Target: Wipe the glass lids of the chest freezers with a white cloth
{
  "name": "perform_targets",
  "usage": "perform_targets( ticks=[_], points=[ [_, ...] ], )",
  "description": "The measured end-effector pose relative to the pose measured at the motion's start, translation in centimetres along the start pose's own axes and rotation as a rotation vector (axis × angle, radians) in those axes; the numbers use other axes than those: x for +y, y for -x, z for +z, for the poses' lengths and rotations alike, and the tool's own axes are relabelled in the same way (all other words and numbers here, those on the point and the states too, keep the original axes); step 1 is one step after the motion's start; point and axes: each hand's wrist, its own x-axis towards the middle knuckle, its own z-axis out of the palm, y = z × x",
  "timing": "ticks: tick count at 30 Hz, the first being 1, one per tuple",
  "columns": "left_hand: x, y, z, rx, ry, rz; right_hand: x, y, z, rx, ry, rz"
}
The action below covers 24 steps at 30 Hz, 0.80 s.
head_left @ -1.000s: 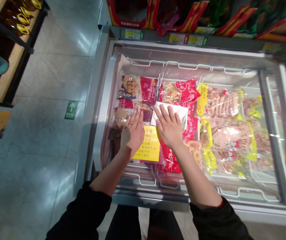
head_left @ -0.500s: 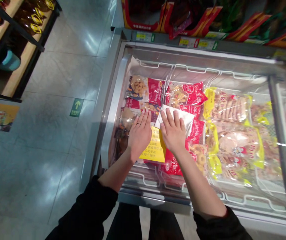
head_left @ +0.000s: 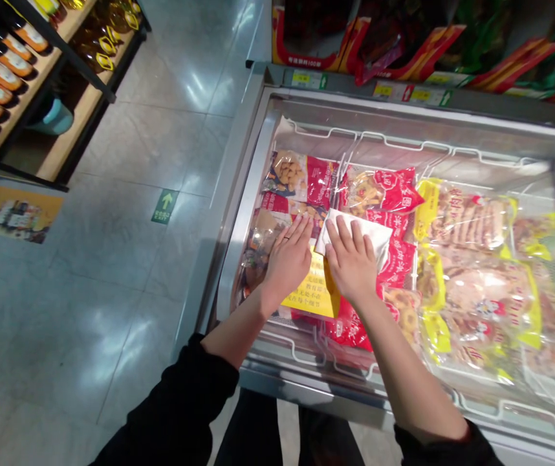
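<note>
Cloth (head_left: 381,238), centre of frame: press evenly under right hand (head_left: 354,265), flat, fingers apart, unclamped; left hand (head_left: 288,264) flat alongside, likewise unclenched.

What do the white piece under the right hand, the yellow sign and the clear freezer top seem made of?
White piece: paper or cloth, matte; no shine shows on it.
Yellow sign: likely paper, smooth and printed; any lamination is hard to tell.
Clear freezer top: probably glass, possibly hard plastic, glossy; food packs show through, with some glare.

Cloth (head_left: 379,238) under right hand (head_left: 352,260), left hand (head_left: 289,260) alongside, packages (head_left: 471,213) below.
</note>
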Motion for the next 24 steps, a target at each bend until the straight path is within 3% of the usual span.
perform_targets(
  ticks=[3, 7, 10, 13, 18, 24],
  points=[
    [-0.4, -0.1, -1.2, -0.016, 0.039, -0.039, -1.3, -0.8, 0.0, -0.019, -0.005, -0.081],
    [-1.6, 0.1, -3.9, 0.023, -0.054, -0.060, -1.7, -4.4, -0.4, -0.061, -0.024, -0.166],
    [-2.9, -0.2, -5.8, 0.058, -0.116, -0.045, -1.1, -5.5, -0.7, -0.065, -0.027, -0.117],
    [-4.1, -0.9, -6.9, 0.034, -0.147, -0.054, -1.2, -4.1, -0.4, -0.039, -0.025, -0.042],
    [-5.8, -1.9, -7.0, 0.024, -0.182, -0.048, -4.2, -1.3, 0.5, -0.010, -0.020, -0.028],
    [-6.7, -2.1, -6.2, 0.017, -0.189, -0.063, -6.4, -5.7, 0.5, -0.047, -0.020, -0.163]
  ],
)
